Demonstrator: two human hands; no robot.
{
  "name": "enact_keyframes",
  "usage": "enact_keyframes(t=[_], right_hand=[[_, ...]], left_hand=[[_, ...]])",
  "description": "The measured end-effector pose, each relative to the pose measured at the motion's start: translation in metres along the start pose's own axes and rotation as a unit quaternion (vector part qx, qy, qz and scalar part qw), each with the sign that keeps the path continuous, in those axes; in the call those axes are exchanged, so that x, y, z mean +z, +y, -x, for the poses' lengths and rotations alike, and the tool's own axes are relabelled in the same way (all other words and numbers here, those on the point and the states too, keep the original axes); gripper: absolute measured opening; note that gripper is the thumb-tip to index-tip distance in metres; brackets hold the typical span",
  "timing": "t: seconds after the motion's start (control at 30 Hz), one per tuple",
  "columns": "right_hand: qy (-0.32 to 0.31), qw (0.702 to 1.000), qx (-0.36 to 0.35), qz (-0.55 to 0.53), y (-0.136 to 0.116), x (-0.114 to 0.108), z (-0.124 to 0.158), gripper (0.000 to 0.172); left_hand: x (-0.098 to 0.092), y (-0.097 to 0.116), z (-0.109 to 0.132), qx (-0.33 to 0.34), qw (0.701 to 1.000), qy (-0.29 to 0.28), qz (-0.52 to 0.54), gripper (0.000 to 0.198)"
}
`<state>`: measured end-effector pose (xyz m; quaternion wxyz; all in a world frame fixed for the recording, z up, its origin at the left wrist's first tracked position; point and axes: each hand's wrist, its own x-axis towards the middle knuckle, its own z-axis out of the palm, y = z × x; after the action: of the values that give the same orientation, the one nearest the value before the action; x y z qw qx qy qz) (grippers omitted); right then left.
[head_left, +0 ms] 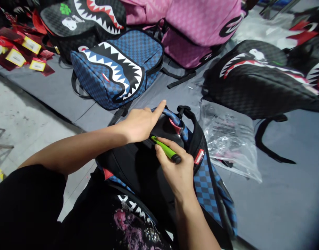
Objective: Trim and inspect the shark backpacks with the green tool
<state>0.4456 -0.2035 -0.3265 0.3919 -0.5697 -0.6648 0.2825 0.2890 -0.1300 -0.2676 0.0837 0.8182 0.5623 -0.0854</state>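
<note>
A blue-and-black checkered backpack (206, 187) lies back side up in my lap at the table's edge. My left hand (140, 122) rests on its top, fingers stretched toward the blue carry handle (175, 119). My right hand (175, 170) is closed round a green tool with a black end (166, 150), its tip pointing at the bag's top near my left hand.
A blue shark-mouth backpack (115, 69) lies just beyond, with a black one (255, 81) at the right and pink bags (201, 24) behind. A crumpled clear plastic bag (227, 139) sits beside my right hand. Red and yellow tags (18, 52) are piled far left on the grey table (279, 194).
</note>
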Motion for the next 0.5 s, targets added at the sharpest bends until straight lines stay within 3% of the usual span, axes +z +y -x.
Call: enact_keyframes(t=[0.5], right_hand=[[-0.006,0.999,-0.024,0.027,-0.0058,-0.0014,-0.0041,0.020]], left_hand=[[0.0029,-0.0015,0.0008,0.005,1.000,0.026,-0.011,0.091]])
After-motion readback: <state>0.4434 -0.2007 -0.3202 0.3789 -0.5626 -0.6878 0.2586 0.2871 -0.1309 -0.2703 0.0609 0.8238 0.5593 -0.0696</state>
